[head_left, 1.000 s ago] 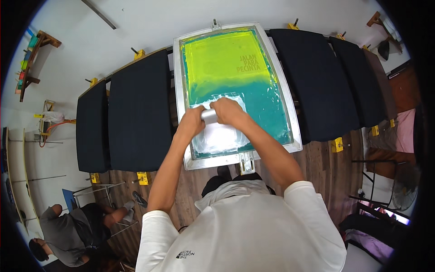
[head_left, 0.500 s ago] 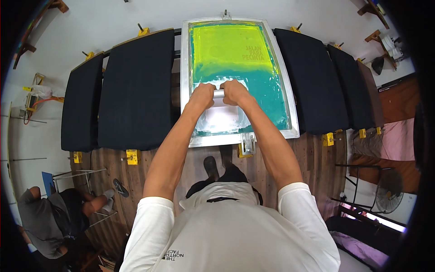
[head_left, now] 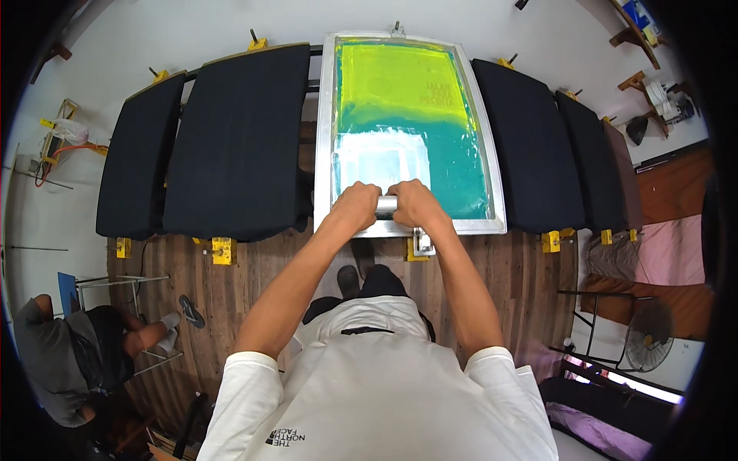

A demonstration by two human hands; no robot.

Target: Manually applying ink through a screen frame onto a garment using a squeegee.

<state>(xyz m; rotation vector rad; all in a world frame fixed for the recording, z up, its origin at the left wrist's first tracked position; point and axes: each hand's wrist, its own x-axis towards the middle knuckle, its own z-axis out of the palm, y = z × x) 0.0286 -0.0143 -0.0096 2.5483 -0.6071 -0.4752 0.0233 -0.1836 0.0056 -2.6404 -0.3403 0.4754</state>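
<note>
The left hand (head_left: 357, 206) and the right hand (head_left: 417, 203) are both curled into fists around a shiny silver bar (head_left: 387, 203). A short bit of the bar shows between them, and the fists hide its ends. The bar is by the near edge of a big silver frame (head_left: 469, 226), a little left of the middle of that edge. I cannot tell what is under the bar.

Inside the frame, white paint (head_left: 384, 157) lies in front of the bar, near the left edge. Blue-green (head_left: 453, 173) fills the part by the near right corner, and bright yellow-green (head_left: 400, 73) fills the part by the far edge. A metal clip (head_left: 423, 242) holds the frame's near edge, next to the right wrist.

A big black board (head_left: 231, 146) sits just left of the frame, and another black board (head_left: 530, 146) sits just right. Below is a brown wood floor (head_left: 254, 284).
</note>
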